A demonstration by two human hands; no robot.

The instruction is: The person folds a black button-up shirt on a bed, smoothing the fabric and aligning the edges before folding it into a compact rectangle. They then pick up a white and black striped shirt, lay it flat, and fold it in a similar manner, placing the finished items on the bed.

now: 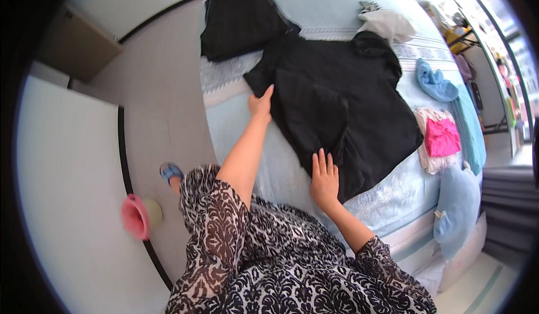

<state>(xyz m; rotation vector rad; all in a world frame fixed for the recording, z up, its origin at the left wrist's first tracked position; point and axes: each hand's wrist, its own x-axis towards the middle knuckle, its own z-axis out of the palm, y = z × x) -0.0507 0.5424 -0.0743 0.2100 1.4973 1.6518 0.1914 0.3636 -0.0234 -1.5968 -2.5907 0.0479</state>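
A black short-sleeved garment (328,91) lies spread on a light blue patterned bedspread (273,162), with some folds and wrinkles in it. My left hand (262,105) is at its left edge, just below a sleeve, thumb raised; whether the fingers pinch the cloth is hidden. My right hand (325,179) rests flat on the lower edge, fingers extended over the fabric. Past the garment, at the upper left, more black clothing (244,19) lies folded, touching or close to the sleeve.
Right of the garment lie a pink cloth (443,138) on pale folded cloth, a blue cloth item (436,81) and a light blue plush item (458,206). A white cloth (389,24) is farther back. A pink bin (137,217) stands on the floor at left.
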